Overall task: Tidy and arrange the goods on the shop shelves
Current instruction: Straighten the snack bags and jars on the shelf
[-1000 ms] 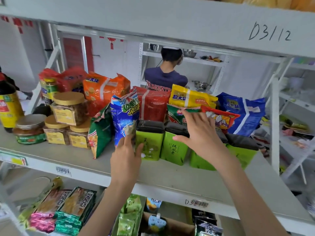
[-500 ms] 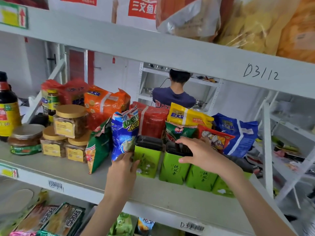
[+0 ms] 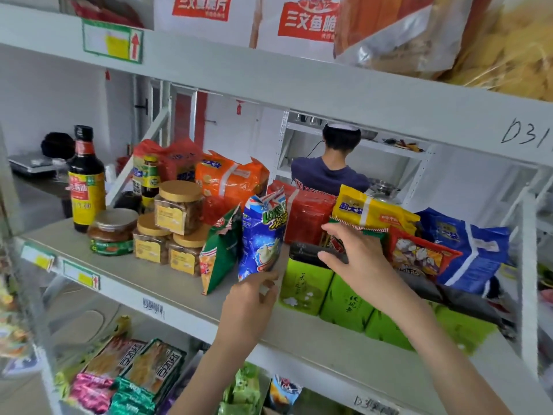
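On the middle shelf [image 3: 167, 283] my left hand [image 3: 251, 298] grips the bottom of an upright blue snack bag [image 3: 261, 235], beside a leaning green bag [image 3: 221, 253]. My right hand [image 3: 356, 256] reaches over the black lids of the green tea tins [image 3: 305, 286]. Its fingers and thumb pinch a small green and red packet [image 3: 336, 244] that lies under a yellow packet [image 3: 371, 211]. A red picture packet [image 3: 419, 253] and a big blue bag [image 3: 469, 247] lie to the right.
Gold-lidded jars [image 3: 179, 208], a sauce jar [image 3: 112, 232] and a soy bottle [image 3: 85, 181] stand at the left. Orange [image 3: 230, 178] and red bags [image 3: 308, 217] fill the back. A person [image 3: 329, 175] stands behind the rack. The upper shelf edge [image 3: 299, 85] hangs close overhead. Packets [image 3: 134, 369] lie below.
My head has tilted up, so the upper shelf shows. My right hand came down onto the tin lids and reached back toward the packets. The left hand keeps holding the blue bag.
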The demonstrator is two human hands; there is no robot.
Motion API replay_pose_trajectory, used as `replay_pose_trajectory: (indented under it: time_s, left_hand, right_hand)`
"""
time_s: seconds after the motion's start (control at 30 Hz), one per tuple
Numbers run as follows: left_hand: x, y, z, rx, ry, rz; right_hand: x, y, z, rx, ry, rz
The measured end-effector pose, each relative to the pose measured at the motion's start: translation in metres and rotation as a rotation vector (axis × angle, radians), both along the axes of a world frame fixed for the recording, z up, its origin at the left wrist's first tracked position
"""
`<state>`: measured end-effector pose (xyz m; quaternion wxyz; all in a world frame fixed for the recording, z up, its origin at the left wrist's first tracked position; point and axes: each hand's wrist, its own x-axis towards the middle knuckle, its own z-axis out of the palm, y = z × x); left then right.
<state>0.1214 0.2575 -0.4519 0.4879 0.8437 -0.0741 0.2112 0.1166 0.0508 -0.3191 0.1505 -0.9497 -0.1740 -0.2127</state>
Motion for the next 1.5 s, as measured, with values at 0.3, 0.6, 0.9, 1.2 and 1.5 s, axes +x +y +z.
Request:
replay_pose_trajectory:
  time_s: [0.3,0.6,0.9,1.2,1.5]
  left_hand:
    - [-0.029,0.042,0.034,0.087,-0.051,0.033]
    - [-0.057,0.082,0.052,-0.041,-0.027,0.073]
    - [-0.08,0.071,0.09,-0.836,0.315,-0.288]
    - [-0.131,0.046,0.08,-0.917,0.076,-0.458]
    - [-0.178,0.049,0.084,-0.931,-0.034,-0.182]
  right_hand:
    - [0.069,0.101,0.011,0.041,0.275,0.024]
    - [0.045,0.1,-0.004,0.279,-0.093,0.062]
    - [-0.063,0.093,0.044,1.129,0.017,0.555]
    - [-0.106,0.111,-0.002,1.718,0.058,0.316]
    - [-0.133,0.132,-0.025,1.706,0.165,0.205]
